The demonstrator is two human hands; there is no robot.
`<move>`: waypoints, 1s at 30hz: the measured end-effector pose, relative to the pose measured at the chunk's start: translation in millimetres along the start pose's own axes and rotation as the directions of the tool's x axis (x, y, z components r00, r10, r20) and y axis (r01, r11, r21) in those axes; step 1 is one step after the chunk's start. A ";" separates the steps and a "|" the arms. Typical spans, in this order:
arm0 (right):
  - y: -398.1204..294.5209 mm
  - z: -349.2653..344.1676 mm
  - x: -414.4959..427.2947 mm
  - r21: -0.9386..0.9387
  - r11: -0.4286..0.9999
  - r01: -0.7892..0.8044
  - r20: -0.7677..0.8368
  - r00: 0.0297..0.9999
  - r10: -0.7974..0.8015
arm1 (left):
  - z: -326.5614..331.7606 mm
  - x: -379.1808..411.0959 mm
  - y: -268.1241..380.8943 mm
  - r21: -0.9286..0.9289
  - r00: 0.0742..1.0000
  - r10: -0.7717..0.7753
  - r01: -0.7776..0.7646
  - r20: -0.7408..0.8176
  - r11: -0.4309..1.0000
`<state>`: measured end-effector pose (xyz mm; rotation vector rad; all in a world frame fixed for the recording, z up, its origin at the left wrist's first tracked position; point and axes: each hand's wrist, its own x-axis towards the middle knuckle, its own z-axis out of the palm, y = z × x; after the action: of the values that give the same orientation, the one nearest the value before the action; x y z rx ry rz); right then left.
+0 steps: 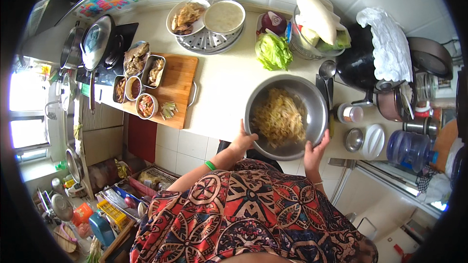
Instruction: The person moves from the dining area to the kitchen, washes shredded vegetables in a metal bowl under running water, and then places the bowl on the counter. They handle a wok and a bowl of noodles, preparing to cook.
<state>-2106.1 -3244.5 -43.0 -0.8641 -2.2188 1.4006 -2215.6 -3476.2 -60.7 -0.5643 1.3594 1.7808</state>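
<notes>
A large stainless steel bowl is held at the counter's front edge, tilted slightly. Pale yellow shredded vegetable, perhaps cabbage or sprouts, is heaped inside it and looks blurred. My left hand grips the near left rim, thumb over the edge. On the near right side, my right hand holds the rim with thumb inside and fingers along the outer wall. Both hands' fingertips are partly hidden under the bowl.
Left on the counter is a wooden cutting board with small food containers and chopped scallion. Behind stand a bowl of cloudy liquid, a lettuce and a white radish. A ladle and jar lie close on the right.
</notes>
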 end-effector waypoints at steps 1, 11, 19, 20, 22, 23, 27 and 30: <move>2.6 -5.3 0.3 -0.032 0.999 0.021 -0.041 0.999 -0.022 | 6.3 -6.0 2.3 0.049 1.000 -0.013 0.013 0.012 0.999; 5.6 -31.3 9.7 0.025 0.995 -0.092 -0.022 0.995 0.093 | 4.1 -27.3 28.1 -0.148 0.941 -0.050 0.104 0.334 0.984; -66.1 -11.5 3.8 -0.481 0.850 0.217 0.000 0.969 -0.247 | -84.3 -64.0 25.9 0.070 0.923 0.041 -0.073 0.384 0.995; -78.3 -2.6 8.4 -0.412 0.874 0.258 0.016 0.961 -0.276 | -90.8 -69.5 26.6 0.138 0.913 0.011 -0.073 0.407 0.988; -99.7 20.5 24.2 -0.308 0.878 0.366 0.083 0.930 -0.359 | -106.2 -74.7 16.1 0.267 0.893 -0.065 -0.064 0.445 0.962; -116.6 37.0 34.3 -0.228 0.875 0.426 0.129 0.904 -0.407 | -109.4 -79.2 11.2 0.292 0.875 -0.058 -0.098 0.481 0.952; -184.0 114.5 71.6 -0.053 0.765 0.642 0.220 0.755 -0.618 | -112.8 -93.8 13.5 0.476 0.834 -0.067 -0.245 0.548 0.845; -227.7 169.2 88.6 0.069 0.720 0.691 0.221 0.693 -0.686 | -124.6 -99.7 52.2 0.537 0.833 -0.117 -0.234 0.541 0.811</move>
<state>-2341.4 -3370.1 88.1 0.1854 -2.3438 1.1227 -2215.5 -3631.0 4.3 0.3305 1.3995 1.2978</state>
